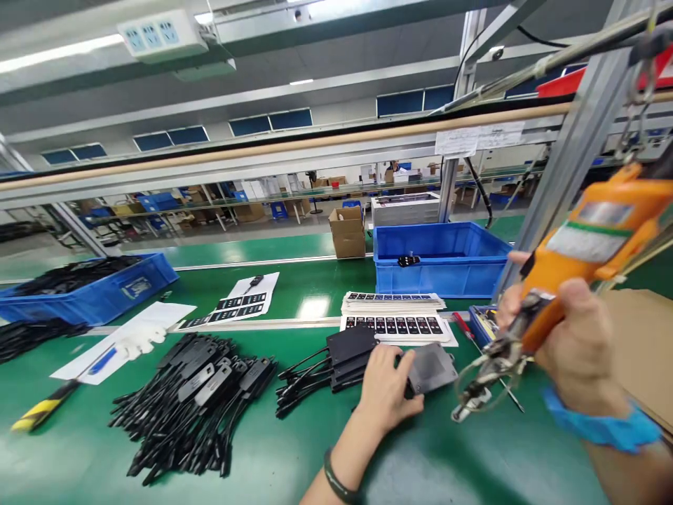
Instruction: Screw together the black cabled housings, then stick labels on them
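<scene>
My left hand [386,389] is at the left edge of a flat grey case [432,368], its thumb and forefinger bent around the near-left side. Just left of it lies a stack of flat black boxes [351,351] with short cables. My right hand [570,344] is wrapped around an orange electric screwdriver [583,238], slightly blurred. The tool tilts down to the left, its metal tip a little right of the case and apart from it. A hook and cord hold its upper end.
A pile of black cabled adapters [200,400] lies left on the green bench. Label sheets [394,326] lie behind the case, before a blue bin [442,277]. A red-handled screwdriver [463,326] and a small blue tray [481,326] are near the tool. Cardboard [638,344] lies right.
</scene>
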A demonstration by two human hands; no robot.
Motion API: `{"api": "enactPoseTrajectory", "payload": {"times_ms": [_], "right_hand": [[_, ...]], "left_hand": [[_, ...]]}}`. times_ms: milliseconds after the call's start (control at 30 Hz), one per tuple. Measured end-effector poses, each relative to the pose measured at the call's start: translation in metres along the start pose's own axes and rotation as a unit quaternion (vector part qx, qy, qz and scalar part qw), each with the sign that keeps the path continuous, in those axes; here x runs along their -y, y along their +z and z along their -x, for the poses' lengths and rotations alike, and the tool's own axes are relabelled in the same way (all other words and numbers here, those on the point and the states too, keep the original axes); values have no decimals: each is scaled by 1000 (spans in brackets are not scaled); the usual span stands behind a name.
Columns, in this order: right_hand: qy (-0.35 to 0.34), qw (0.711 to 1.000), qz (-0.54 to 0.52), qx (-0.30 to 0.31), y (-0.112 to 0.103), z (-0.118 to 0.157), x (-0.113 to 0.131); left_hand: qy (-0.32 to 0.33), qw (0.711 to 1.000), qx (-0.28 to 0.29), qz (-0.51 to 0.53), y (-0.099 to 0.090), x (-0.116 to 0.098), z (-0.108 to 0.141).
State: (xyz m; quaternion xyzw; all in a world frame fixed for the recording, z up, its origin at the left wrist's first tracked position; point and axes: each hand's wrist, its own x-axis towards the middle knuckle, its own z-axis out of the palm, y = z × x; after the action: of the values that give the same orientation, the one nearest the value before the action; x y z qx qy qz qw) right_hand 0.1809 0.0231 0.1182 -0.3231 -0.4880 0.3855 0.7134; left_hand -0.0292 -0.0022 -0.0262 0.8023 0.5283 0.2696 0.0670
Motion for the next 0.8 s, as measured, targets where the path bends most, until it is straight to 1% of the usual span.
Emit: {"api": "enactPoseTrajectory", "payload": {"times_ms": [100, 167, 200, 267, 367, 400, 433, 467, 500, 533, 567, 633, 667, 700, 733, 767, 800], "right_hand": [[42, 999, 4, 22, -4, -32, 21], [58, 996, 49, 37, -5, -46, 26], [60, 993, 86, 48, -6, -51, 26], [44, 978, 192, 70, -8, -57, 26], [-8, 934, 345, 98, -9, -61, 29], [-28, 920, 375, 106, -8, -62, 32], [-46, 913, 390, 110, -6, -63, 36], [-56, 913, 388, 114, -2, -65, 42], [-58, 920, 368, 118, 3, -68, 50], [-52, 935, 328, 121, 10, -72, 60], [-41, 954, 272, 122, 18, -78, 71], [-26, 984, 143, 103, 39, -93, 99], [-26, 992, 93, 78, 52, -102, 113], [-42, 997, 61, 35, 65, -112, 128], [-58, 997, 40, 8, 79, -122, 142], [-70, 997, 17, -14, 93, -133, 155], [-87, 996, -9, -21, 107, -143, 167]], "left_hand": [[-65, 998, -21, -7, -54, 30, 6], [-102, 995, -10, 5, -82, 56, 10], [-114, 993, 6, 16, -93, 70, 12], [-130, 989, 56, 47, -105, 95, 10], [-162, 977, 111, 76, -107, 124, -6], [-175, 973, 130, 81, -106, 130, -14], [-185, 967, 155, 86, -105, 135, -21], [-193, 959, 187, 90, -104, 137, -29], [-196, 950, 224, 95, -103, 138, -35], [-198, 940, 261, 99, -103, 138, -39], [-198, 930, 293, 103, -103, 137, -42], [-199, 914, 337, 110, -104, 134, -42], [-199, 908, 351, 113, -104, 131, -40], [-198, 904, 360, 115, -103, 128, -37], [-197, 902, 365, 118, -103, 125, -33], [-197, 902, 365, 121, -103, 122, -28], [-196, 904, 361, 123, -103, 118, -23]]}}
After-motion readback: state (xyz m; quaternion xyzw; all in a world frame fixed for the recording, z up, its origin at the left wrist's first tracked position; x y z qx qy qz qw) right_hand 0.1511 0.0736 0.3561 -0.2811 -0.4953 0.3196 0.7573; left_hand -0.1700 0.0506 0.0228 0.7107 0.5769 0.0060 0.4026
